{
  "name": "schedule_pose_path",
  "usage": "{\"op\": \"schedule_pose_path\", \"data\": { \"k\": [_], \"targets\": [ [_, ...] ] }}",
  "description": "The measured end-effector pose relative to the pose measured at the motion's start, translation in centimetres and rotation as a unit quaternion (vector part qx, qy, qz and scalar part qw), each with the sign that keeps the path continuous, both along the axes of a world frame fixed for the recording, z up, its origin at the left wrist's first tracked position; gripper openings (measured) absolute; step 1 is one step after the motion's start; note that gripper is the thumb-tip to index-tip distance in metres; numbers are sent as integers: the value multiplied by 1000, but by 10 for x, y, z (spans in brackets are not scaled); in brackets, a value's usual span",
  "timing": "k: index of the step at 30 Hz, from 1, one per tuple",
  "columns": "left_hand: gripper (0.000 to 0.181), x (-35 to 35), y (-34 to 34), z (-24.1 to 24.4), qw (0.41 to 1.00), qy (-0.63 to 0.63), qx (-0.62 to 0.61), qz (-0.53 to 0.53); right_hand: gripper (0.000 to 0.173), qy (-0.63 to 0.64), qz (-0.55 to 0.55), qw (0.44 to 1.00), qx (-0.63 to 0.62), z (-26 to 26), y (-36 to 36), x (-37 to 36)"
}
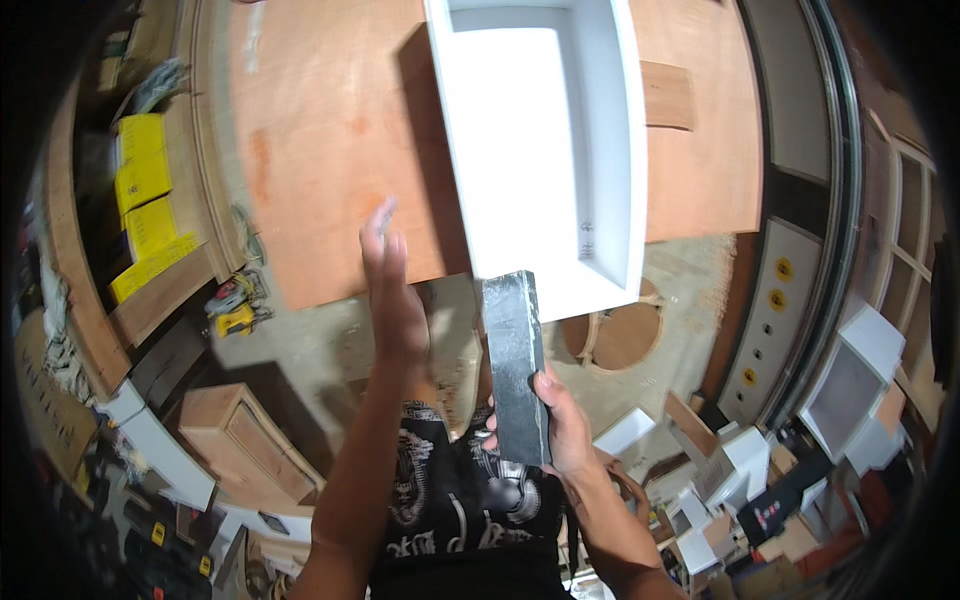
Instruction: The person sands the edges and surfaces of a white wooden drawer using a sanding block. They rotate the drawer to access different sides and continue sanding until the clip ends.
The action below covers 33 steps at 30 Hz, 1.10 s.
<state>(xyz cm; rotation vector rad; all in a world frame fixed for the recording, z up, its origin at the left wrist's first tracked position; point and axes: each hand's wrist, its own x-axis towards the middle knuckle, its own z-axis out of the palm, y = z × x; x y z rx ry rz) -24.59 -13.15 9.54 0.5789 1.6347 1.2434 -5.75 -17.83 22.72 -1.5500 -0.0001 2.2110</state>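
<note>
My right hand (561, 420) grips the lower end of a long dark block (513, 367), which looks like a sanding block with worn, whitish edges. The block's far end overlaps the near left corner of a white open box (517, 150); whether they touch I cannot tell. The box lies on an orange-brown wooden board (330, 135) and juts past its near edge. Left of the block, my left hand (396, 300) is held edge-on with fingers stretched out and nothing in it. Small dark marks show on the box's inner right wall.
A flat wood piece (667, 95) lies right of the box. Yellow packages (146, 180) sit on the left shelf, with a yellow power tool (234, 319) on the floor below. A wooden box (247, 442) stands lower left. Round wooden pieces (628, 335) and white offcuts (626, 431) lie at right.
</note>
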Motion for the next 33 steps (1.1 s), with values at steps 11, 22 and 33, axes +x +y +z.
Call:
{"op": "schedule_pose_path", "data": {
  "k": [11, 22, 33],
  "targets": [
    [54, -144, -120, -7, 895, 411, 15, -172, 60, 94, 308, 947, -22, -44, -36, -124],
    [56, -194, -192, 4, 877, 421, -164, -166, 59, 92, 356, 926, -86, -101, -79, -210],
    [58, -203, -206, -32, 912, 359, -113, -162, 56, 84, 370, 922, -77, -88, -107, -204]
  ]
}}
